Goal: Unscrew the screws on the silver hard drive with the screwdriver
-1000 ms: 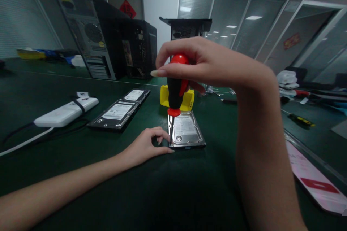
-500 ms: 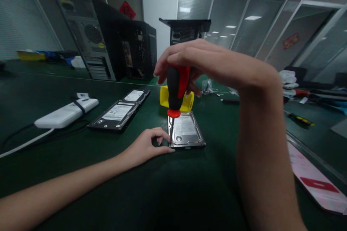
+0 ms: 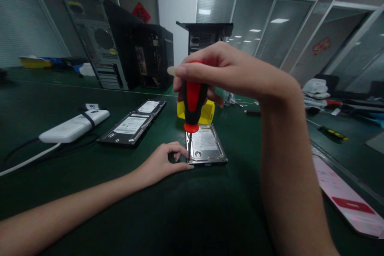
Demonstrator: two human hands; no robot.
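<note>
A silver hard drive (image 3: 207,144) lies flat on the green table, label side up. My left hand (image 3: 169,157) pinches its near left corner between thumb and fingers. My right hand (image 3: 204,72) is wrapped over the top of a red and black screwdriver (image 3: 192,106). The screwdriver stands nearly upright, its tip at the drive's near left corner, close to my left fingertips. Just behind the drive is a yellow plastic piece (image 3: 199,113), partly hidden by the handle and my fingers.
Two more hard drives (image 3: 132,124) lie to the left, beside a white power adapter (image 3: 75,126) with cables. Computer cases (image 3: 117,40) stand at the back. To the right are a yellow and black screwdriver (image 3: 333,133) and a pink-white panel (image 3: 345,196).
My right hand has turned the screwdriver handle, so its red strip now faces me. My right wrist has shifted slightly left. The left hand and the hard drive stay in place.
</note>
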